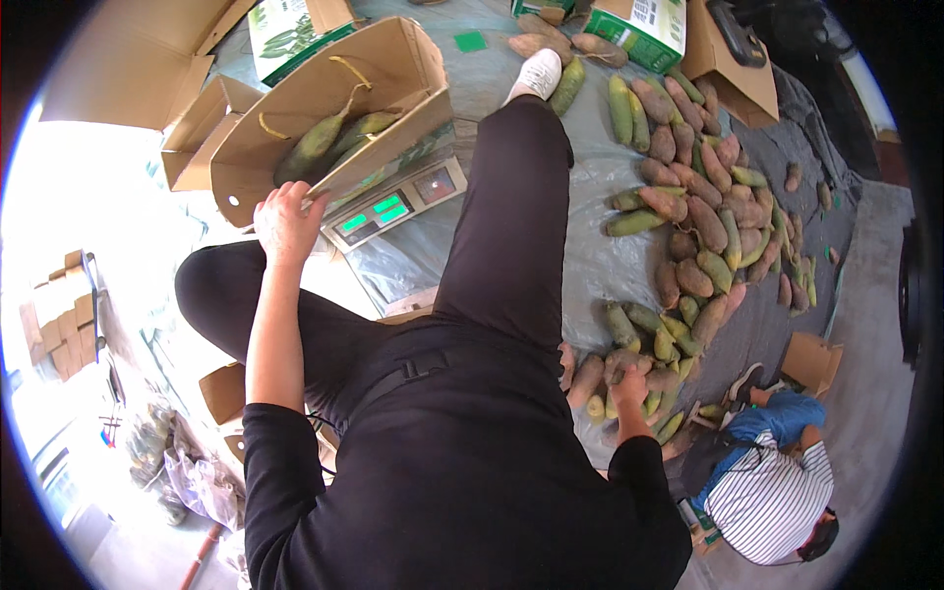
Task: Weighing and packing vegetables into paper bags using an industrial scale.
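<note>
My left hand (287, 222) is closed on the near edge of an open cardboard box (425, 71), its fingers bent over the rim. Inside the box lie a few long green radishes (317, 143). Beneath the box is a scale (408, 202) with lit green displays. Off to the right, my right hand (629, 389) is closed on a brownish root (621, 362) at the near end of a large pile. That pile mixes green radishes (634, 222) with reddish-brown roots (706, 222) that look like sweet potatoes. My fingers partly cover the root.
My bent leg and white shoe (538, 75) stand between scale and pile. Printed green-and-white boxes (644, 29) are at the far side. Plastic sheeting (600, 270) covers the floor. A person in a striped shirt (772, 501) sits at the lower right. Plastic bags (202, 487) lie lower left.
</note>
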